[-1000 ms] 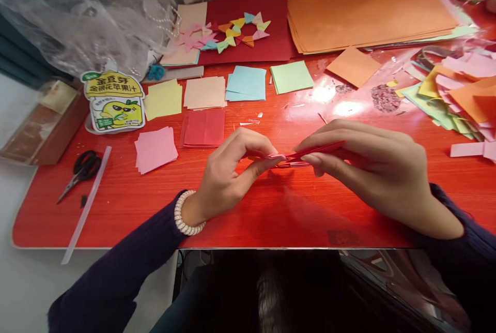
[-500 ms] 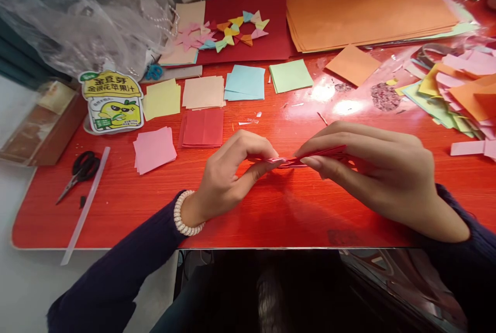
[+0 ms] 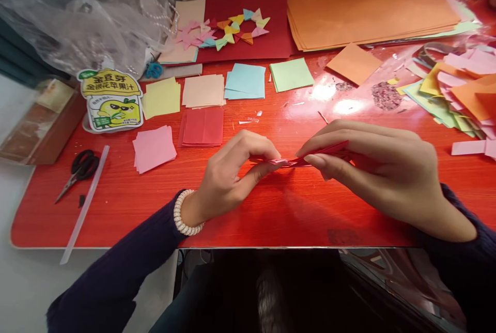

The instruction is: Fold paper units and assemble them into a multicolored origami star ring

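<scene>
Above the red table (image 3: 248, 219) a folded red paper (image 3: 295, 162) is held between both hands. My left hand (image 3: 232, 178), with a beaded bracelet (image 3: 185, 214) at the wrist, pinches its left end between thumb and fingertips. A paler pinkish edge shows at that pinch. My right hand (image 3: 372, 167) closes on the right part, thumb in front and fingers behind. Much of the paper is hidden by the fingers, so its full shape cannot be made out. A stack of red squares (image 3: 203, 127) lies behind my left hand, with pink squares (image 3: 154, 150) further left.
Yellow (image 3: 161, 99), beige (image 3: 203, 90), blue (image 3: 245, 81) and green (image 3: 292, 74) paper stacks line the back. Folded paper rings (image 3: 232, 30) lie behind them. Black scissors (image 3: 81, 170) and a translucent strip (image 3: 87, 203) are at left, a pile of coloured papers (image 3: 465, 90) at right.
My right hand has shifted slightly to the right, and the red paper's right end tilts up a little more. My left hand keeps its pinch almost unmoved.
</scene>
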`<state>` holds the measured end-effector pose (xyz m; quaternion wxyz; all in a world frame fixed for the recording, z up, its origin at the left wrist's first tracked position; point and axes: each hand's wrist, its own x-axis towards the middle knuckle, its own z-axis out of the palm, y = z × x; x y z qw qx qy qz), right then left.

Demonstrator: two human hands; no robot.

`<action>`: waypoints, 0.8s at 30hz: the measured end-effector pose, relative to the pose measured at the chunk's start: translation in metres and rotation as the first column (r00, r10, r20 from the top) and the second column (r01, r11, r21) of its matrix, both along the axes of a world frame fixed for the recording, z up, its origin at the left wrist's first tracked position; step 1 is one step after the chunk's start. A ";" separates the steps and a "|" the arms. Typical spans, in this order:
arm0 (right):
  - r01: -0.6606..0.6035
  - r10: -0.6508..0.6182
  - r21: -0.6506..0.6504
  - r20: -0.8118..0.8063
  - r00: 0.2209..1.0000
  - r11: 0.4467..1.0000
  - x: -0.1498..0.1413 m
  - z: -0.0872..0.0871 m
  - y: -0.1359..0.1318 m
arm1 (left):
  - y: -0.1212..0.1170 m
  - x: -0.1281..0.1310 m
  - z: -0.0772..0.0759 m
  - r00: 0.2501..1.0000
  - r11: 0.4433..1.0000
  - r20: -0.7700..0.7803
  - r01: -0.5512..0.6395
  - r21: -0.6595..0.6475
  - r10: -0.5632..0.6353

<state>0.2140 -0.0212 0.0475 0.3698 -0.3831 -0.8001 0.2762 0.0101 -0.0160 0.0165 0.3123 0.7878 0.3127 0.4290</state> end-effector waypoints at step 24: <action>-0.011 -0.006 0.142 0.117 0.993 0.990 0.000 -0.003 -0.002 | -0.002 0.000 -0.001 0.998 0.996 -0.055 0.011 0.086 -0.007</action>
